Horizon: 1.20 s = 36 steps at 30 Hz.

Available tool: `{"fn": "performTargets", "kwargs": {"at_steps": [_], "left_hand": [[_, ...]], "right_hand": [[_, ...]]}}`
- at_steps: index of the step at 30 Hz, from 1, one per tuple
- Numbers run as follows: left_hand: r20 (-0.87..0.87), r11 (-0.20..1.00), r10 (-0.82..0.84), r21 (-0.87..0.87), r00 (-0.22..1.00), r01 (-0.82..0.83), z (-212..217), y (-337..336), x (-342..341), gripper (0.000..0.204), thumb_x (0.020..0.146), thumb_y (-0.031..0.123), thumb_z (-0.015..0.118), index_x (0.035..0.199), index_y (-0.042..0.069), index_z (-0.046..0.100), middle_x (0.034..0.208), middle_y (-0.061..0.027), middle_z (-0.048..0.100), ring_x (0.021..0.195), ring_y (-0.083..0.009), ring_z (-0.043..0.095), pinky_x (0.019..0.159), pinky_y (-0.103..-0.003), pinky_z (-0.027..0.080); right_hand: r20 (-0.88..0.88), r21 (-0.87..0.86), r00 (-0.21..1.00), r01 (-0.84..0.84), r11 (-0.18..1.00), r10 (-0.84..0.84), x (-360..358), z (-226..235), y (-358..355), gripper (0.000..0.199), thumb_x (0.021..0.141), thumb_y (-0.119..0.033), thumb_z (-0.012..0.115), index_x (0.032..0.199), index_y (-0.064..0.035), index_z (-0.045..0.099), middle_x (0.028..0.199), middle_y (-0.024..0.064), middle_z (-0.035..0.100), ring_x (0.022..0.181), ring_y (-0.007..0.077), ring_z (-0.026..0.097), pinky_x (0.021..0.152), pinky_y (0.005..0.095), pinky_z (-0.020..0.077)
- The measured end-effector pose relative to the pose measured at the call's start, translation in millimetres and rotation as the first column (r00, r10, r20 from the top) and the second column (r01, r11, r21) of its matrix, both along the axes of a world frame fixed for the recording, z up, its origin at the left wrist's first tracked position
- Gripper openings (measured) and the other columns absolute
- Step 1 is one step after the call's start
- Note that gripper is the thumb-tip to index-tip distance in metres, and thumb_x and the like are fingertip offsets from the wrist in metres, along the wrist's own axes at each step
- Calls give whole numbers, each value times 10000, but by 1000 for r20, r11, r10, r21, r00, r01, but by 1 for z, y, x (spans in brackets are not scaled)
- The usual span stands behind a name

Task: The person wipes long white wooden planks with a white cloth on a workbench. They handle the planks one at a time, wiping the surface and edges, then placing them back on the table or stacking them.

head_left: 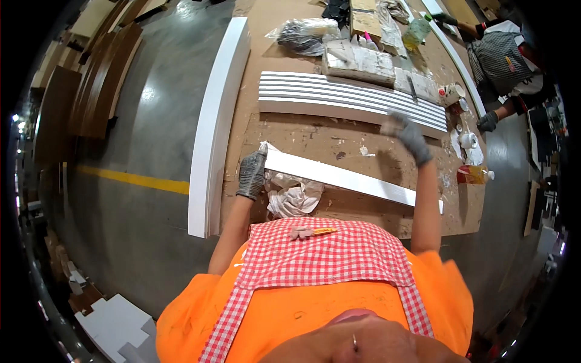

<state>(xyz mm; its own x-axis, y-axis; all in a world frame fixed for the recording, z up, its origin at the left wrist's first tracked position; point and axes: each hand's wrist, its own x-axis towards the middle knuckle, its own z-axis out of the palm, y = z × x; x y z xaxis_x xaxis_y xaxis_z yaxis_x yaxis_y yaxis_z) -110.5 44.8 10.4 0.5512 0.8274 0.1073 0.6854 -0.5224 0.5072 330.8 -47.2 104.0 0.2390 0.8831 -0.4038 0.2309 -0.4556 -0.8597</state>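
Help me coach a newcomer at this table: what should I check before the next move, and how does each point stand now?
1. Left hand has hold of the white board near its left end: ok.
2. Right hand steadying the board's other end: not ok; it is off the board, out toward the stack of white strips.
3. Right hand free of any tool: cannot tell; its fingers are blurred.
4. Gloves on both hands: ok.
5. Bottle of amber liquid apart from the board: ok.
6. Crumpled cloth not touching the board: cannot tell.
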Motion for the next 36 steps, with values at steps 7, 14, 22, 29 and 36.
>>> {"fn": "performTargets", "kwargs": {"at_steps": [7,14,22,29,36], "left_hand": [[-36,995,-23,98,999,27,42,12,15,241,950,188,410,964,24,587,830,-179,617,726,-316,601,655,-413,480],[411,960,244,25,879,-278,78,34,14,295,956,256,479,896,20,645,576,-78,471,511,-170,380,489,-315,374],[628,911,401,-352,667,-216,157,24,-19,274,925,281,534,990,56,674,554,-15,505,440,-74,373,435,-226,365],[261,402,493,-915,830,49,151,-28,19,417,848,454,590,898,41,621,565,-38,548,427,-112,512,419,-236,441],[459,556,-189,-678,868,480,119,-86,63,593,803,254,709,1227,-40,418,1081,-113,540,989,-163,514,882,-280,424]], "right_hand": [[718,-405,552,-164,899,424,-62,-13,-141,835,579,-360,812,1290,-94,463,1142,164,566,1121,341,495,1010,425,333],[797,-51,601,-45,998,68,-82,-23,-165,631,635,-310,768,1200,-128,553,1070,152,595,1018,322,555,898,417,417],[186,-157,980,-37,987,67,-108,11,-136,506,779,-479,666,936,1,645,683,109,619,616,216,585,622,334,484],[-340,-86,933,-156,984,118,-154,30,-102,405,798,-452,653,799,-47,621,614,35,567,540,121,528,511,268,438],[86,401,984,-176,899,155,-205,74,13,537,721,-449,685,916,36,559,747,80,541,698,174,502,635,318,436]]}}
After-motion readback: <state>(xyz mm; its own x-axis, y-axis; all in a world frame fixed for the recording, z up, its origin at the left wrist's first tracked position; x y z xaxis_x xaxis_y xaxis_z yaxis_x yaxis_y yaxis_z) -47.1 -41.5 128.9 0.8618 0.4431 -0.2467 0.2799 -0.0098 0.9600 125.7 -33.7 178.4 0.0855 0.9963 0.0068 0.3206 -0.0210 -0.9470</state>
